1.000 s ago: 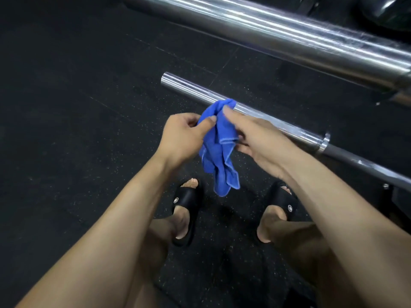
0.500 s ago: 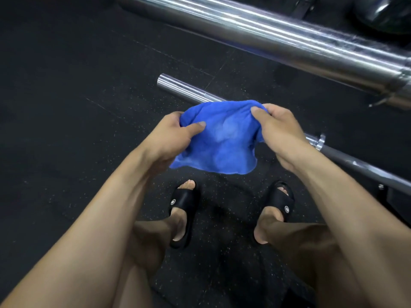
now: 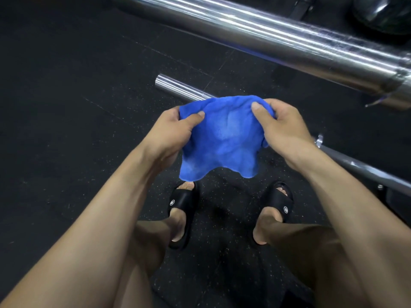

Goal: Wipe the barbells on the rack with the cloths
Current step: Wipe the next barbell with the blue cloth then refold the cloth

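Prep step: left hand (image 3: pixel 171 132) & right hand (image 3: pixel 280 127) pinch blue cloth (image 3: pixel 222 138) spread mid-frame. Next, prob. lay it over lower barbell (image 3: pixel 178 88) behind, wrap, rub.

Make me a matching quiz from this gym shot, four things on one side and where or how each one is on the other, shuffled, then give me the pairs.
Things:
1. blue cloth
2. upper barbell
3. lower barbell
4. black slides

Places or states:
A. on the person's feet, on the speckled floor
B. spread out, pinched by the left hand and the right hand
C. thick chrome sleeve crossing the top of the view
D. thinner chrome bar passing behind the cloth

Pairs: 1-B, 2-C, 3-D, 4-A
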